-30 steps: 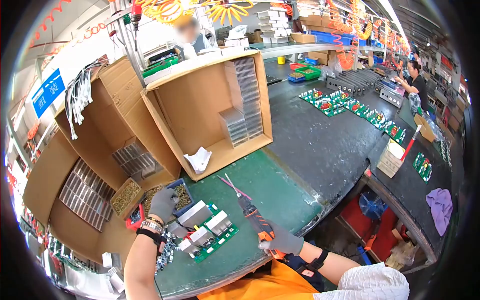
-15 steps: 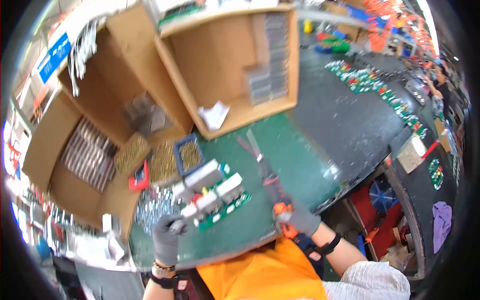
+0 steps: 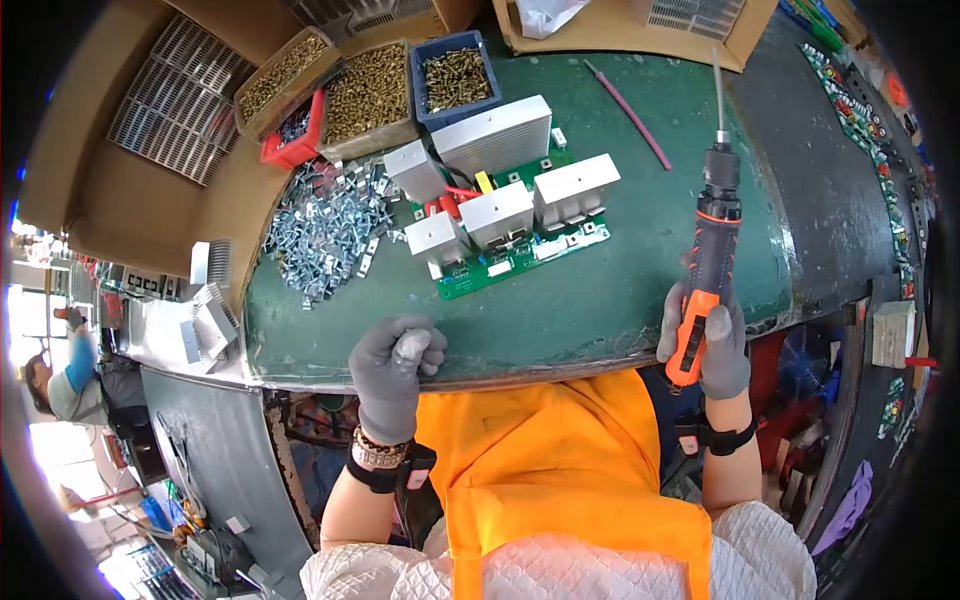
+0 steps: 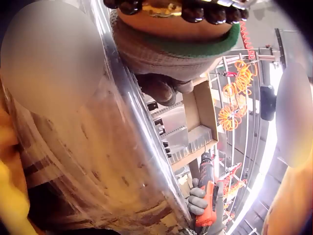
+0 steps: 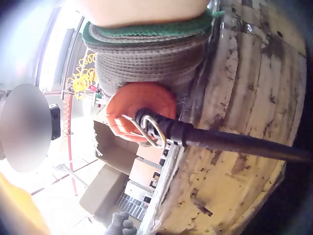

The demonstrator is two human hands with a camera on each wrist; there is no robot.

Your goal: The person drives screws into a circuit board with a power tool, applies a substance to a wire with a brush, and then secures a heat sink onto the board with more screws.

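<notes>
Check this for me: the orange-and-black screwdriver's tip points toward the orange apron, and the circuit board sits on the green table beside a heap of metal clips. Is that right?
Not quite: the head view shows the orange-and-black screwdriver pointing its tip away from the orange apron. The circuit board does sit on the green table beside a heap of metal clips.

We are seeing a black and orange power screwdriver (image 3: 714, 225), its thin tip (image 3: 719, 95) pointing away from the table's (image 3: 560, 335) near edge. Left of it, a green board (image 3: 470, 287) with silver blocks (image 3: 577, 190) is lying flat.
</notes>
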